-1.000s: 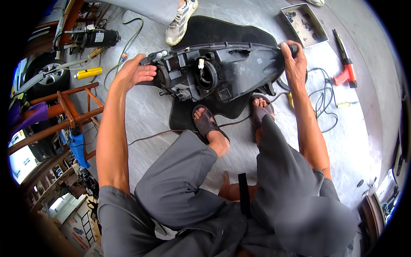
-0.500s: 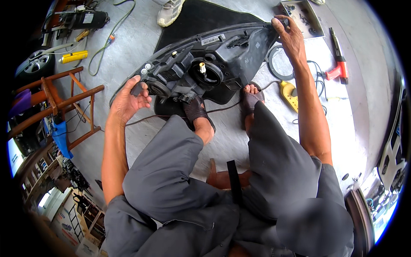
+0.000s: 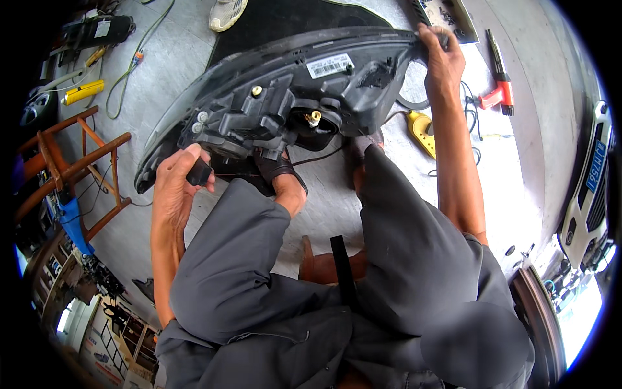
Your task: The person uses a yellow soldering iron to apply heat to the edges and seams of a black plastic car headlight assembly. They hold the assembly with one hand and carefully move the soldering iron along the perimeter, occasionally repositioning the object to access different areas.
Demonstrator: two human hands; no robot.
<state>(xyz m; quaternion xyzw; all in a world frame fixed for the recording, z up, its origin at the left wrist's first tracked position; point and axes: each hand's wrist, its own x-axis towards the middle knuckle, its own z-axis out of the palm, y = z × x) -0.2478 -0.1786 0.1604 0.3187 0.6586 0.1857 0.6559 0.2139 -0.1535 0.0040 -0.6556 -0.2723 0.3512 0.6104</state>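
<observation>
Both hands (image 3: 176,188) (image 3: 440,58) hold a black headlight housing (image 3: 291,97); bulb socket (image 3: 313,118) inside.

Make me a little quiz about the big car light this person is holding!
1. True or false: both hands touch the headlight assembly.
2. Which hand grips its far end? A) left hand B) right hand
3. Fill in: the red-handled tool lies on the ____.

Key: 1 true; 2 B; 3 floor.
</observation>
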